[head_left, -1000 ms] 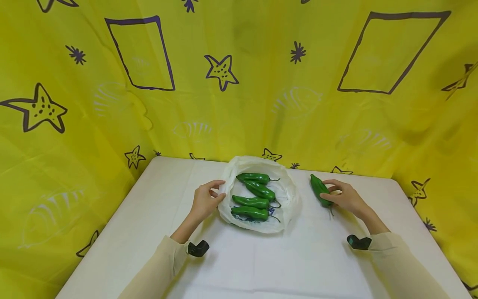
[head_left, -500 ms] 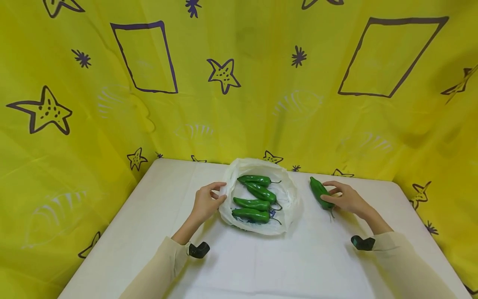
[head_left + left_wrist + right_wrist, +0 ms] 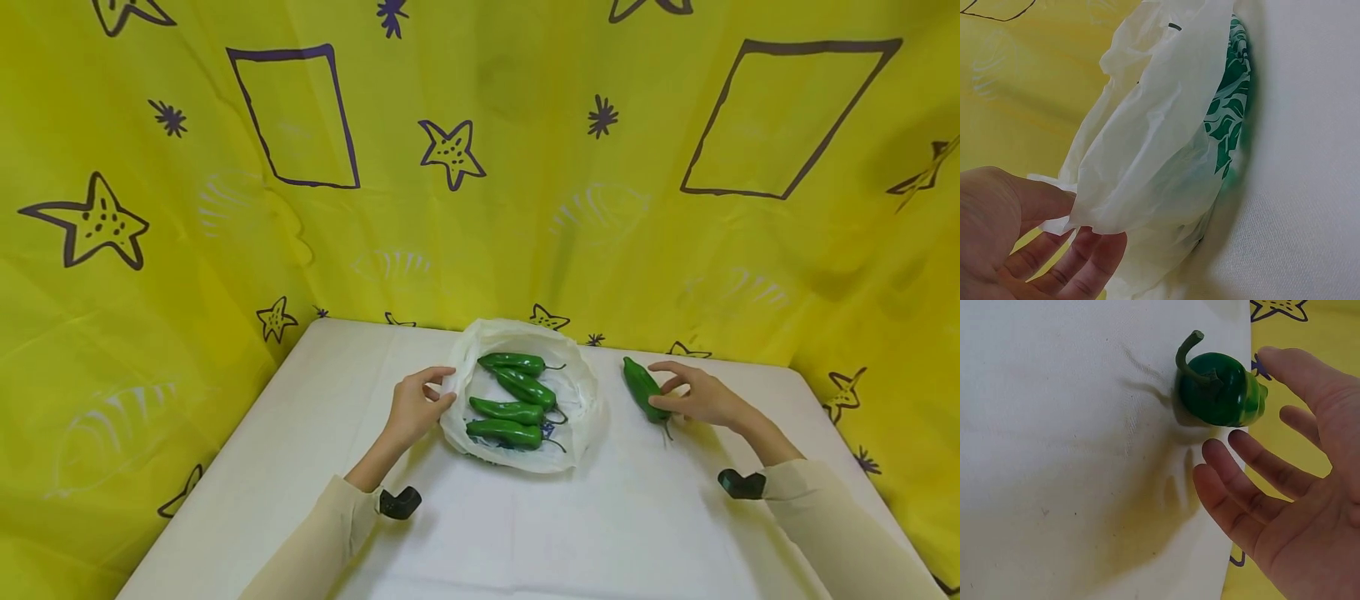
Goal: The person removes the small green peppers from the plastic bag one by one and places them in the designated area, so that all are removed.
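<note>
Between the white plastic bag (image 3: pixel 588 408) and the lone green pepper (image 3: pixel 639 383) runs a bare strip of desk (image 3: pixel 525 533), opening onto a broad free stretch nearer the camera. The yellow curtain (image 3: pixel 510 250) walls off the far edge; the left hand (image 3: pixel 415 407), pinching the bag's rim, blocks its left side, and the right hand (image 3: pixel 701 396) obstructs the pepper's right.

the table (image 3: pixel 510 533) is white, with faint creases across its surface. directly on it stand two things: a pale plastic bag (image 3: pixel 588 400), opened wide, and, to the right and apart, one green pepper (image 3: pixel 639 385), which lies on its side.
</note>
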`<control>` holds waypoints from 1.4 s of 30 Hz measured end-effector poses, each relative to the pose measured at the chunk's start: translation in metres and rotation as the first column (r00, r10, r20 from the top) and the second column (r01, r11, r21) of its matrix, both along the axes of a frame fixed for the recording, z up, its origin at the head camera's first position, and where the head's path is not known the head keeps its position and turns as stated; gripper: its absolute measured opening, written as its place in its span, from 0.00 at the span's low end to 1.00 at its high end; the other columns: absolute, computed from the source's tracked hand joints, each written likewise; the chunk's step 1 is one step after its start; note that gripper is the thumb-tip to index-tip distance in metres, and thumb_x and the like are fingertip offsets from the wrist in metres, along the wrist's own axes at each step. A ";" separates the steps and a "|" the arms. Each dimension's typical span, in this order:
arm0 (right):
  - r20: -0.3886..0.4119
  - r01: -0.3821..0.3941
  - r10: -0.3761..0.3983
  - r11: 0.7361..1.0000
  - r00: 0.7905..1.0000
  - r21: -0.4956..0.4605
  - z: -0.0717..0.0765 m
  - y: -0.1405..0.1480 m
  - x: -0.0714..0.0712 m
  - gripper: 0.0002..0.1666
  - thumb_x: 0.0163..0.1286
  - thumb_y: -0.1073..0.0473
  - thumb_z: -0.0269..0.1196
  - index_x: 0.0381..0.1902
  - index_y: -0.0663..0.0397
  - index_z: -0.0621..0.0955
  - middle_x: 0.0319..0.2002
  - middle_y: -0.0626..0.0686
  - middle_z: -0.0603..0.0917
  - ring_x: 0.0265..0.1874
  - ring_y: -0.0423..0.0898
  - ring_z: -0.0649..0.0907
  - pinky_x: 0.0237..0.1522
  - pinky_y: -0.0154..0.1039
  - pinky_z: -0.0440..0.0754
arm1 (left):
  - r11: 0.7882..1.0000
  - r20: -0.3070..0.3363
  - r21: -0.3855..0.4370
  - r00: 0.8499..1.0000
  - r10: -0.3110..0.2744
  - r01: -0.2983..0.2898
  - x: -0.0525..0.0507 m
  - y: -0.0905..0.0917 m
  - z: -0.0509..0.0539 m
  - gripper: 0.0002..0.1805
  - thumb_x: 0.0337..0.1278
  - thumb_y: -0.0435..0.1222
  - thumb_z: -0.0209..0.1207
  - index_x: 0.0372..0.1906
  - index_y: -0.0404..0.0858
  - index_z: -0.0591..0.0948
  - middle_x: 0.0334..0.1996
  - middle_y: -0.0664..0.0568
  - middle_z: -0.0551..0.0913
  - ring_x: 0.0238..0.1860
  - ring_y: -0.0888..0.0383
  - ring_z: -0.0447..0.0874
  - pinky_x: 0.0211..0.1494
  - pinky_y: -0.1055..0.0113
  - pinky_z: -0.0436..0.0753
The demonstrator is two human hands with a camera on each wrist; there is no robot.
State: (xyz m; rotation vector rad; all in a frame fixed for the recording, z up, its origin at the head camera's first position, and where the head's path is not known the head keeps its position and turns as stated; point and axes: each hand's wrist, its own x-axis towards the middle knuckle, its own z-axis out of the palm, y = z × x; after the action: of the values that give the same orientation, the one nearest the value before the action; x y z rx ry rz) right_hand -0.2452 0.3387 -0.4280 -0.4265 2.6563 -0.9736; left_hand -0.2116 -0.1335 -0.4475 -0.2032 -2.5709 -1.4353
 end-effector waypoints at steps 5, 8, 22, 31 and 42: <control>-0.031 -0.036 0.037 0.999 0.999 0.041 0.004 0.000 0.001 0.42 0.73 0.49 0.67 0.75 0.61 0.64 0.56 0.71 0.80 0.47 0.65 0.86 0.37 0.49 0.86 | 1.000 0.007 0.009 1.000 -0.001 0.001 0.000 0.000 -0.001 0.21 0.55 0.26 0.71 0.55 0.37 0.87 0.43 0.42 0.86 0.30 0.58 0.80 0.26 0.71 0.79; -0.045 -0.049 0.052 0.997 0.998 0.062 0.008 0.000 0.002 0.42 0.72 0.50 0.68 0.75 0.61 0.64 0.55 0.70 0.80 0.47 0.65 0.86 0.39 0.51 0.86 | 1.000 0.007 0.009 1.000 -0.005 0.005 0.000 0.000 -0.001 0.21 0.55 0.26 0.70 0.55 0.37 0.87 0.43 0.42 0.86 0.30 0.58 0.80 0.26 0.71 0.79; -0.120 -0.072 0.083 0.993 0.989 0.090 0.020 0.003 0.006 0.42 0.70 0.52 0.70 0.73 0.62 0.66 0.55 0.70 0.80 0.43 0.58 0.88 0.41 0.52 0.86 | 1.000 0.018 0.006 1.000 0.001 -0.001 0.000 0.001 0.000 0.20 0.55 0.26 0.71 0.55 0.37 0.87 0.43 0.42 0.86 0.30 0.58 0.79 0.26 0.71 0.78; -0.171 -0.076 0.096 0.990 0.981 0.121 0.028 0.003 0.005 0.42 0.69 0.52 0.71 0.73 0.62 0.67 0.53 0.69 0.81 0.41 0.55 0.88 0.41 0.53 0.86 | 1.000 -0.025 0.011 1.000 -0.016 0.016 0.003 0.001 0.001 0.20 0.55 0.25 0.70 0.54 0.36 0.87 0.42 0.41 0.86 0.29 0.57 0.80 0.24 0.70 0.78; -0.170 -0.089 0.111 0.987 0.979 0.132 0.040 -0.002 0.005 0.41 0.69 0.53 0.71 0.72 0.61 0.67 0.55 0.70 0.80 0.43 0.58 0.87 0.42 0.54 0.86 | 1.000 -0.016 0.014 1.000 -0.018 0.018 0.003 0.001 0.001 0.20 0.55 0.25 0.70 0.54 0.35 0.87 0.42 0.41 0.87 0.29 0.57 0.80 0.25 0.70 0.79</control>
State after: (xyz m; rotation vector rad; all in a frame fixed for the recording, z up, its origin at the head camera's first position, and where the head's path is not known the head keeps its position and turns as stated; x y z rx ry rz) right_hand -0.2402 0.3369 -0.3884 -0.6384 2.8019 -0.7677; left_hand -0.2090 -0.1321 -0.4461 -0.2354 -2.5516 -1.4522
